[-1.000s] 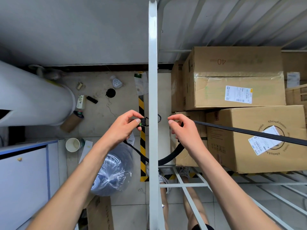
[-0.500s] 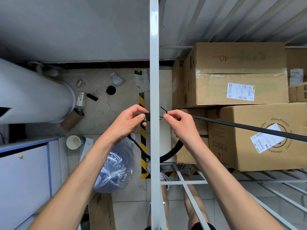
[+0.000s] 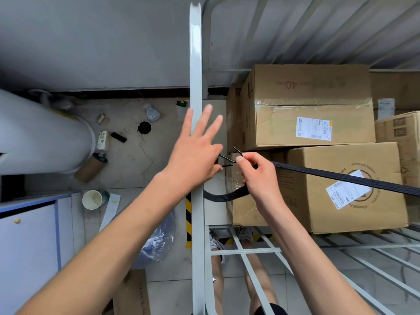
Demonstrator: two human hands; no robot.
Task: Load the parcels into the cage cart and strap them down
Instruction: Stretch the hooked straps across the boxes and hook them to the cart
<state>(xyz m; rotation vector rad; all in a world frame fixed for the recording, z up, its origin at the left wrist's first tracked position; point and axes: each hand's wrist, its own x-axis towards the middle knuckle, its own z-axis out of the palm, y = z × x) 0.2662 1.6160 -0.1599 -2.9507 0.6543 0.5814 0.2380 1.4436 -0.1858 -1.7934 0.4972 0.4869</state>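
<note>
Head view: right hand (image 3: 256,176) pinches strap hook (image 3: 227,158) beside spread left hand (image 3: 195,153).

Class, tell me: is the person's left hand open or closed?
Open: the left hand shows its fingers spread straight, gripping nothing.

Bright, even light with its source out of view; wide-angle picture, mostly sharp.
A streak of glare runs down the post (image 3: 195,53), and tape on the top box (image 3: 313,105) glints. Shadows are soft, darkest under the boxes. The left hand (image 3: 195,151) blurs slightly at its fingertips, while the strap (image 3: 341,177) is crisp. Bars (image 3: 245,250) bow toward the frame's edges.
</note>
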